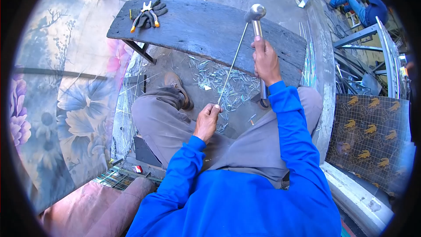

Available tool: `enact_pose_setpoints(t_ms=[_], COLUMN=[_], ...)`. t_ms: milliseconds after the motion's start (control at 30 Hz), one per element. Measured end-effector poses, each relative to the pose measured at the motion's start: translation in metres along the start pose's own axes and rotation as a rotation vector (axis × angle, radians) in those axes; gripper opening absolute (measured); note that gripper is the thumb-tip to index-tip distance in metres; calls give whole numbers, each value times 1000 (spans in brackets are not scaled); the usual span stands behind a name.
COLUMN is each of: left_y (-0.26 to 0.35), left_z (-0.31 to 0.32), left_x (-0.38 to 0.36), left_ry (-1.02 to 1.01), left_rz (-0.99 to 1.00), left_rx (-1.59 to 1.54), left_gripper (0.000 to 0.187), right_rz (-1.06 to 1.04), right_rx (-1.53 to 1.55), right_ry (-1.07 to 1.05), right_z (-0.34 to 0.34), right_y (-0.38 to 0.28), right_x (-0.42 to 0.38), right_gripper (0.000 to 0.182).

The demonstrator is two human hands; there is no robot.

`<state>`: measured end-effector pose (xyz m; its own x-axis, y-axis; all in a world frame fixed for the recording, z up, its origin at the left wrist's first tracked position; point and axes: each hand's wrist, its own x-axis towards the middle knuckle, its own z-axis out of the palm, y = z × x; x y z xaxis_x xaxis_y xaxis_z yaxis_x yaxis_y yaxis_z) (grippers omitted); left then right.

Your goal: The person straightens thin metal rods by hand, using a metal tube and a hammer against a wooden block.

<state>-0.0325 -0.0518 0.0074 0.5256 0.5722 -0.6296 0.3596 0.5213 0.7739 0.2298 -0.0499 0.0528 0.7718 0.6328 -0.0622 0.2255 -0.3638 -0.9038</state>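
Observation:
My right hand (266, 61) is closed round the handle of a metal hammer (257, 14), whose head is up over the back edge of a dark wooden bench (193, 24). Between thumb and fingers, my left hand (207, 120) pinches the near end of a thin metal rod (233, 63). The rod slants up and away across the bench, its far end beside the hammer head. Pliers (146, 15) with orange-tipped handles lie on dark gloves (158, 8) at the bench's left end. Many short cut metal pieces (232, 88) are scattered on the floor below the bench.
Long thin rods (308, 61) stand by the bench's right end. A floral sheet (66, 105) hangs at the left. To the right are a metal frame (386, 57) and a patterned panel (368, 140). Another person (372, 11) is at the upper right.

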Motion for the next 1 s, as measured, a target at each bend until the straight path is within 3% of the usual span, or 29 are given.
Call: enact_pose_setpoints(t_ms=[133, 200, 267, 333, 467, 533, 567, 800, 900, 967, 1000], left_y=[2, 9, 12, 11, 15, 11, 10, 16, 15, 15, 19], left_z=[4, 1, 0, 1, 5, 2, 1, 1, 2, -1, -2], left_x=[-4, -2, -7, -9, -14, -12, -11, -16, -15, -14, -15], left_ry=[-6, -5, -2, -13, -36, -48, -63, -53, -36, -33, -33], left_rz=[-5, 5, -53, -61, -71, -54, -42, -75, -63, -61, -55], left_rx=[-3, 22, -6, -25, -61, -55, -50, -76, -43, -28, -14], left_gripper=[26, 27, 29, 28, 26, 26, 27, 26, 26, 26, 26], right_rz=[142, 222, 187, -53, -82, 258, 267, 103, -78, 309, 308], right_rx=[-26, 83, 65, -74, 46, 2, 75, 69, -9, -108, -95], right_ry=[-135, -220, -195, -4, 46, -188, -193, 0, 95, -271, -264], right_z=[8, 12, 13, 14, 14, 9, 6, -1, 5, 0, 0], right_y=[13, 10, 9, 12, 8, 13, 16, -4, 11, 10, 8], right_x=[7, 9, 9, 11, 11, 18, 23, 9, 15, 22, 20], right_gripper=[65, 57, 57, 64, 62, 62, 62, 62, 62, 62, 62])
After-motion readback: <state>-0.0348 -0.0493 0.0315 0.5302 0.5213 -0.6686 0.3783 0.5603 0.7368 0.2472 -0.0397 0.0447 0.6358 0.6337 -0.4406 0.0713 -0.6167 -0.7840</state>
